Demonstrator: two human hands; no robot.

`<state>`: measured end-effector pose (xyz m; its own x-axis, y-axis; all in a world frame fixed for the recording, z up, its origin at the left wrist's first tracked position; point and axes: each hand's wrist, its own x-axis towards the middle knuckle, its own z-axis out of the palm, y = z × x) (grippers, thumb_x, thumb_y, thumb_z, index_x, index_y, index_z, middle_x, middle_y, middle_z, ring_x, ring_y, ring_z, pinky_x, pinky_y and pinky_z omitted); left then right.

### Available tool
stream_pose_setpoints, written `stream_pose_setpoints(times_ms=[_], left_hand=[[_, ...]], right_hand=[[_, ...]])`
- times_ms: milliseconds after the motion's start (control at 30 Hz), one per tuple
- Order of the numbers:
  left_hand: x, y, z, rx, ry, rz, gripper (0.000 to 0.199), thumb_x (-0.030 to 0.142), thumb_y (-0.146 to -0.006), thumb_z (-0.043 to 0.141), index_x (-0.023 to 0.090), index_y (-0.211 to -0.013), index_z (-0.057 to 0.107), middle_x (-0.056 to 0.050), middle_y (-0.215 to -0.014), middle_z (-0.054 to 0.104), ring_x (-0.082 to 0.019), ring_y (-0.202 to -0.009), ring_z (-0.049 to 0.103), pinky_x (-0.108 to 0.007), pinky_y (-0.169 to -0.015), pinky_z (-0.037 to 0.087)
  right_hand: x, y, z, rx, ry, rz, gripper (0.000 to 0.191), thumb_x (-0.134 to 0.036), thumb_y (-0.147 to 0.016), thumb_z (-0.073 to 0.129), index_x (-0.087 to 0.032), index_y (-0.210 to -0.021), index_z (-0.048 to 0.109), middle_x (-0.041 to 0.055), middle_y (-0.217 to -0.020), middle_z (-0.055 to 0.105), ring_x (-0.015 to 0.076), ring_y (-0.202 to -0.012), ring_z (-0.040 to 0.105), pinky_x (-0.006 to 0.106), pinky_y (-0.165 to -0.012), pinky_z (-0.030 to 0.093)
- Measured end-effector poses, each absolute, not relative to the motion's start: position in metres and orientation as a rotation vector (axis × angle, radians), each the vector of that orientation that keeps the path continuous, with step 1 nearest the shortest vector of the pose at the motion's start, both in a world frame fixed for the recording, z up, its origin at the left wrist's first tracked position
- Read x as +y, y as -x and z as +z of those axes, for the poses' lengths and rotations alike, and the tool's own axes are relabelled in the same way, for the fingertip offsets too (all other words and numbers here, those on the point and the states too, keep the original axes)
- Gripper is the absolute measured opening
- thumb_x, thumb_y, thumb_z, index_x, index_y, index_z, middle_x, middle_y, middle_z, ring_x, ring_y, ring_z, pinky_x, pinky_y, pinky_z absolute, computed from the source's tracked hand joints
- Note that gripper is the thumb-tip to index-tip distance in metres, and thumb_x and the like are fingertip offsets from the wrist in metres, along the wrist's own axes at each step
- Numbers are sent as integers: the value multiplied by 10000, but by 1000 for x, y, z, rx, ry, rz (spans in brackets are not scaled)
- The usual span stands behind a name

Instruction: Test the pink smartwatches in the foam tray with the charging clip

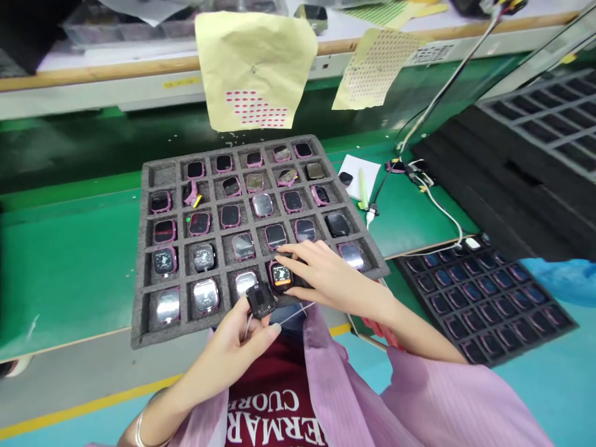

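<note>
My left hand pinches a small black square device with a pale cable running from it, at the near edge of a grey foam tray. My right hand reaches in from the right, its fingertips gripping the edge of a smartwatch body with a lit screen. The black device and this watch are close side by side; whether they touch I cannot tell. Purple-framed watch bodies without straps, such as a dark one, lie in most compartments. A yellow tab sticks out beside one tilted watch.
Yellow sheets with red arrow stickers hang from the shelf edge. Right of the tray lie white paper, a green pen and cables. Black foam trays are stacked at right; another filled tray sits lower.
</note>
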<state>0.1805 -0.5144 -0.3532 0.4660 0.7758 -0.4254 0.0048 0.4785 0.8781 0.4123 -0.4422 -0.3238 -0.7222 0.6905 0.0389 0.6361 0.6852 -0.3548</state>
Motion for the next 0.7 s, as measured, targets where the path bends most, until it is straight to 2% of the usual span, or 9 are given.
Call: stream_pose_setpoints(times_ms=[100,200,300,400,500,600,700], left_hand=[[-507,-192,-348,942,-981,575,374,410,-852,634,204,-1159,578,-3,-770,566,-128,-647,497,-262,-678,449],[-497,-202,-343,933,-1025,566,315,369,-871,622,201,-1127,545,20,-790,522,-85,-603,425,-216,-589,391],[-487,-210,-342,900,-1038,561,231,335,-880,611,192,-1032,514,34,-813,487,-57,-577,377,-194,-524,321],[-480,-214,-344,861,-1038,542,232,311,-869,623,191,-1016,490,33,-858,484,-39,-557,371,-191,-506,301],[-475,-213,-345,856,-1036,496,321,309,-807,697,184,-1020,491,24,-904,497,-20,-528,369,-189,-490,293],[-472,-213,-344,837,-1020,460,415,353,-758,745,171,-1047,511,14,-897,518,-20,-511,365,-193,-472,280],[-472,-215,-344,836,-1035,497,454,398,-780,715,158,-1123,539,-10,-909,550,-47,-552,393,-203,-502,323]], right_hand=[[-444,-432,-308,-2806,1112,393,409,-264,-903,631,-143,-1279,524,171,-1396,448,323,-1154,479,466,-884,429],[-442,-450,-301,-2837,1212,354,294,-264,-881,661,-144,-1144,611,155,-1294,519,319,-1097,506,451,-858,444],[-439,-457,-312,-2850,1300,296,340,-326,-819,736,-105,-1059,639,175,-1169,574,331,-1011,537,450,-795,473],[-439,-458,-322,-2763,1283,284,350,-350,-798,751,-108,-1027,643,178,-1153,589,339,-999,558,468,-787,480],[-443,-458,-320,-2534,1198,397,320,-320,-821,716,-148,-1073,618,157,-1187,593,328,-1051,571,480,-852,472],[-449,-449,-312,-2340,1055,549,352,-316,-859,673,-188,-1170,572,125,-1191,609,289,-1075,581,448,-902,470],[-451,-429,-313,-2379,929,592,334,-279,-883,636,-164,-1188,564,130,-1176,628,281,-1051,589,438,-887,473]])
